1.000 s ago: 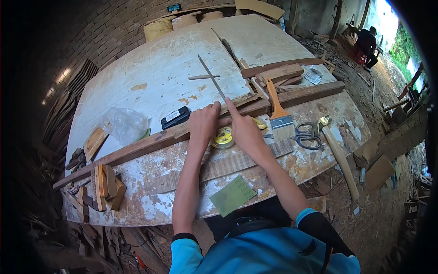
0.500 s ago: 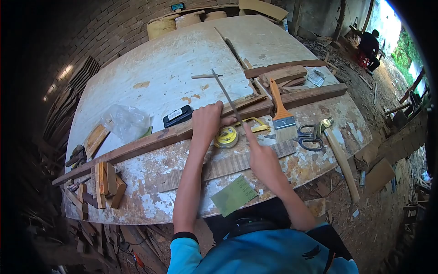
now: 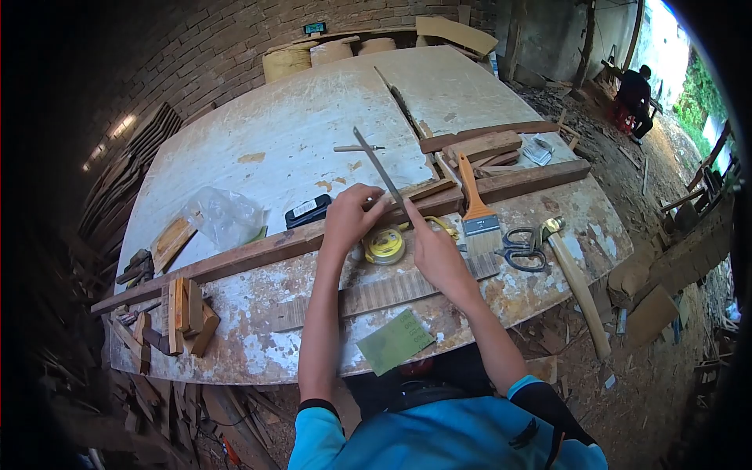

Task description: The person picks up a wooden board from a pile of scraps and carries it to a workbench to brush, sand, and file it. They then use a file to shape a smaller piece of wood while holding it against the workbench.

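My left hand [image 3: 352, 215] is closed around a thin wooden strip [image 3: 429, 189] lying on the long dark beam [image 3: 266, 251]. A narrow metal file [image 3: 377, 166] slants over the strip, its tip pointing up and away. My right hand [image 3: 435, 249] is wrapped round the file's near end, with a finger stretched along it. Just below the hands sits a yellow tape measure [image 3: 385, 245]. A black box with a white label [image 3: 309, 211] lies left of my left hand. Nearer to me are a striped wooden strip [image 3: 384, 295] and green sandpaper [image 3: 395, 342].
An orange-handled brush [image 3: 474, 192], scissors [image 3: 523, 251] and a hammer [image 3: 580, 294] lie at the right. Wood blocks [image 3: 186, 313] and a plastic bag [image 3: 223, 215] are at the left. Another person [image 3: 634, 98] sits far back at the right.
My right hand and the file have moved slightly up and to the left. My left hand's fingers have shifted on the strip. The view has tilted a little.
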